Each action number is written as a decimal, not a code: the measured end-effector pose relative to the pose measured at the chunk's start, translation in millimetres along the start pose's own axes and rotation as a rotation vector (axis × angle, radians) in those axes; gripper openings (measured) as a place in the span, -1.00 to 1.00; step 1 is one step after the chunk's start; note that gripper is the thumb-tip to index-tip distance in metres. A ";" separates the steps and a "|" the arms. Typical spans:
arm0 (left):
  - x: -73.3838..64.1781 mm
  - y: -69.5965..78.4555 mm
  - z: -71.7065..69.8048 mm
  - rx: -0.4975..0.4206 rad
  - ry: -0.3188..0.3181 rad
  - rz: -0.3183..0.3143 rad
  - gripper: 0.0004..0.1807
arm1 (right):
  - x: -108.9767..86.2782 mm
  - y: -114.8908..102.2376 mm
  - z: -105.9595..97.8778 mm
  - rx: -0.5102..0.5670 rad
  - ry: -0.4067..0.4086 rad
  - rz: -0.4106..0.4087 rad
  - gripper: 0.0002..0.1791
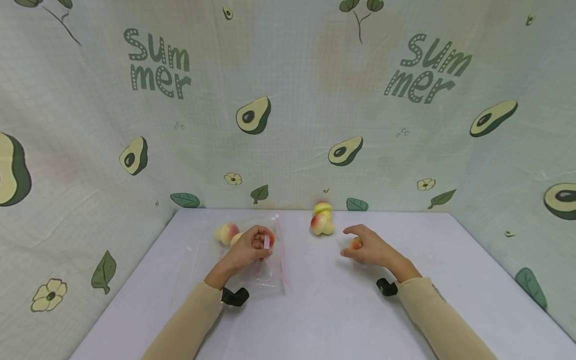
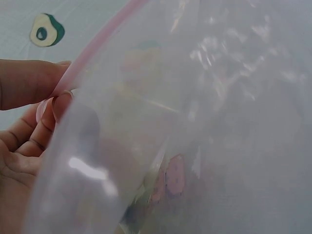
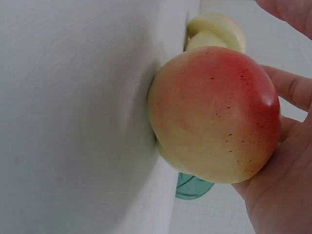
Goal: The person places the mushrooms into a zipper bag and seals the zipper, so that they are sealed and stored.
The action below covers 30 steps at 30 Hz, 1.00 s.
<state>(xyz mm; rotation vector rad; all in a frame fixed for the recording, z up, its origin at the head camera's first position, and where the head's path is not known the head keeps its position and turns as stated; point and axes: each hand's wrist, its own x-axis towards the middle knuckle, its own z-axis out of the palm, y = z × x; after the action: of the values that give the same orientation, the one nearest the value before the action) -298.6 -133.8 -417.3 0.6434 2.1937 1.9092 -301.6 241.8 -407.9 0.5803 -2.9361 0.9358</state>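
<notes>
My left hand (image 1: 252,245) pinches the pink zip edge (image 2: 78,73) of a clear plastic zip bag (image 1: 270,275) between thumb and fingers. Inside the bag lie peaches, one yellow and red (image 1: 228,233) at its left and others partly hidden behind the hand. At the right, my right hand (image 1: 370,246) is spread around a single peach (image 3: 214,114), red on one side and pale yellow on the other. That peach rests against the white table, its near side by the palm, while thumb and fingers stand wide apart.
Between the hands, toward the back edge of the white table (image 1: 315,310), a small cluster of yellow and red peaches (image 1: 321,223) sits together. A cloth printed with avocados (image 1: 344,151) hangs behind and along both sides.
</notes>
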 end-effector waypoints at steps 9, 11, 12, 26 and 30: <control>-0.2 -0.4 -0.7 0.003 -0.008 -0.002 -0.48 | 0.0 9.9 -1.9 -0.031 0.016 -0.014 -0.28; 0.2 -0.3 -0.9 -0.001 -0.005 -0.001 -0.48 | -0.2 12.2 -3.6 -0.033 0.012 -0.007 -0.29; 0.2 -0.3 -1.0 -0.003 -0.004 -0.003 -0.48 | -0.5 13.3 -4.6 -0.034 0.009 -0.001 -0.29; -0.9 -0.8 -0.3 -0.013 -0.009 -0.015 -0.48 | -1.9 29.5 -12.8 -0.025 -0.058 0.038 -0.32; -0.6 -1.2 -0.5 -0.014 -0.014 -0.011 -0.47 | -0.5 30.1 -10.1 -0.014 -0.037 0.038 -0.33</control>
<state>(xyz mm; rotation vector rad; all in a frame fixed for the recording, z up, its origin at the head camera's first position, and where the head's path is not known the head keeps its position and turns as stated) -298.5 -134.7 -418.5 0.6391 2.1688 1.9075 -312.7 270.3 -416.5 0.5490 -2.9943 0.9173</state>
